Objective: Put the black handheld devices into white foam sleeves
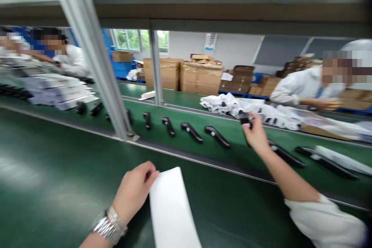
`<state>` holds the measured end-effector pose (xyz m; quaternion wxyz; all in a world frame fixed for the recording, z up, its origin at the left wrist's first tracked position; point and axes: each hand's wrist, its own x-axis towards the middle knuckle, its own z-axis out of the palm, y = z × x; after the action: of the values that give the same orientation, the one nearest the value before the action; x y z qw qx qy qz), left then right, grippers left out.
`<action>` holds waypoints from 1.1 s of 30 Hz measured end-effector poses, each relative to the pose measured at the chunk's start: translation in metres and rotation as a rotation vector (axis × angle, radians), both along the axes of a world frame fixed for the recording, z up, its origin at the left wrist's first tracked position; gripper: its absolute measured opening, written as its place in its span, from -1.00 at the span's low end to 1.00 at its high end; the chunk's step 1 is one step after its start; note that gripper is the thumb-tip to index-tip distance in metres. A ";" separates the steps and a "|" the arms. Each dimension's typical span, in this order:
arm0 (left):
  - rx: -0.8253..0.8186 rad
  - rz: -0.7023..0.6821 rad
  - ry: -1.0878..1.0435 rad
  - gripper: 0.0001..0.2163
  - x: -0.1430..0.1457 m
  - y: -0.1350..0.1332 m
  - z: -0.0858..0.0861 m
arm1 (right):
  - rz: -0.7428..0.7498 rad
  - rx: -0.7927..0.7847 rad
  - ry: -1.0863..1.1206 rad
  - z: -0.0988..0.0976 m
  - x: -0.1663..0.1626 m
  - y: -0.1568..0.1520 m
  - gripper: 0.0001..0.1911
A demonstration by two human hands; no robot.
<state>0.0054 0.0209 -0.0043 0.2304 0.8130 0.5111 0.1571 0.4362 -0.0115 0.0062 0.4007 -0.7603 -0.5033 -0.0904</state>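
Note:
My left hand (133,188), with a silver metal wristband (109,224) on its wrist, grips the upper edge of a flat white sleeve (171,209) above the near green belt. My right hand (255,133) reaches across to the far green conveyor belt (186,118) and pinches a black plastic handheld device (245,120), partly hidden by my fingers. Several similar black devices (216,136) lie in a row along that belt, on both sides of my right hand.
An aluminium post (99,66) rises at left of the belts. A heap of white bags (241,108) lies beyond my right hand. A co-worker (308,89) in a white coat works at right, and other people (61,52) sit at left by stacked white boxes (55,91). Cardboard cartons (200,75) stand behind.

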 end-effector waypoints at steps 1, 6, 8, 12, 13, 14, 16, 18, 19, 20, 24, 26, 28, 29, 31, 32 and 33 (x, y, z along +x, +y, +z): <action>-0.004 0.021 -0.016 -0.80 -0.001 -0.002 0.003 | 0.066 0.150 0.185 0.008 -0.011 0.004 -0.41; -0.024 0.001 0.003 -0.88 -0.005 -0.007 0.008 | 0.556 0.328 0.904 0.033 -0.101 0.015 -0.49; 0.036 -0.018 -0.003 -0.83 -0.004 -0.009 0.008 | 0.638 0.279 0.992 0.034 -0.142 0.016 -0.52; 0.144 -0.120 -0.048 -0.77 -0.001 -0.010 0.011 | 0.750 0.222 1.098 0.027 -0.200 0.029 -0.49; 0.155 -0.149 -0.062 -0.79 -0.001 -0.011 0.012 | 0.766 0.231 1.111 0.025 -0.209 0.034 -0.46; 0.165 -0.169 -0.077 -0.83 0.000 -0.011 0.013 | 0.780 0.247 1.116 0.023 -0.216 0.038 -0.43; 0.193 -0.186 -0.114 -0.89 0.001 -0.012 0.016 | 0.801 0.266 1.116 0.018 -0.227 0.045 -0.38; 0.222 -0.186 -0.167 -0.91 0.002 -0.014 0.019 | 0.818 0.221 1.119 0.014 -0.234 0.046 -0.33; 0.231 -0.181 -0.204 -0.90 0.003 -0.016 0.020 | 0.835 0.170 1.121 0.012 -0.236 0.045 -0.33; 0.232 -0.173 -0.246 -0.89 0.004 -0.017 0.021 | 0.858 0.105 1.119 0.009 -0.239 0.043 -0.34; 0.214 -0.141 -0.428 -0.88 0.008 -0.023 0.023 | 0.948 -0.092 1.025 0.002 -0.247 0.027 -0.49; 0.243 -0.104 -0.500 -0.87 0.007 -0.024 0.022 | 0.983 -0.138 0.969 -0.001 -0.254 0.016 -0.66; 0.286 -0.024 -0.553 -0.87 0.004 -0.022 0.021 | 1.046 -0.245 0.983 -0.002 -0.265 0.005 -0.71; 0.292 0.019 -0.573 -0.86 0.001 -0.020 0.021 | 1.096 -0.336 1.032 -0.003 -0.271 0.001 -0.68; 0.244 0.064 -0.596 -0.84 -0.004 -0.015 0.019 | 1.194 -0.514 1.214 -0.001 -0.278 -0.004 -0.64; 0.209 0.067 -0.588 -0.82 -0.006 -0.012 0.018 | 1.210 -0.549 1.313 0.002 -0.277 -0.005 -0.64; 0.178 0.065 -0.559 -0.81 -0.007 -0.009 0.018 | 1.191 -0.525 1.389 0.006 -0.270 -0.005 -0.64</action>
<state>-0.0019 0.0118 0.0133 0.2847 0.7384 0.4380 0.4265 0.1658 -0.0162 0.0123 0.4070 -0.3283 -0.4615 0.7166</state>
